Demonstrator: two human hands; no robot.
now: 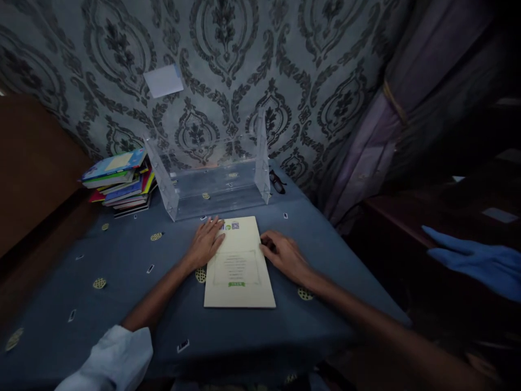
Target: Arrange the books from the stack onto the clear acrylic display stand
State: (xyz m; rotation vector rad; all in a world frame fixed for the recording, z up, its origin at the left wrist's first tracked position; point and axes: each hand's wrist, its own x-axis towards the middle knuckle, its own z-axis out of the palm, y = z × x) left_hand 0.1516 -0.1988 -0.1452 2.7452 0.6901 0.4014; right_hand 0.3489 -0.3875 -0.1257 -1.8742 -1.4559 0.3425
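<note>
A cream-coloured book or booklet (240,271) with faint print, a green mark and a small square code lies flat on the blue patterned tablecloth (134,304). The print looks upside down from here. My left hand (206,243) rests on its upper left edge, palm down with the fingers spread. At the upper right edge, my right hand (285,254) touches the side with bent fingers and thumb; whether it grips the edge cannot be made out. Just behind the book stands a clear acrylic rack (215,187) with two tall side panels.
A stack of books (122,182) sits at the back left. Dark glasses (277,182) lie right of the rack. Patterned wallpaper with a white paper (164,81) rises behind. A purple curtain (366,146) hangs at the right, and a blue glove (476,260) shows at the far right.
</note>
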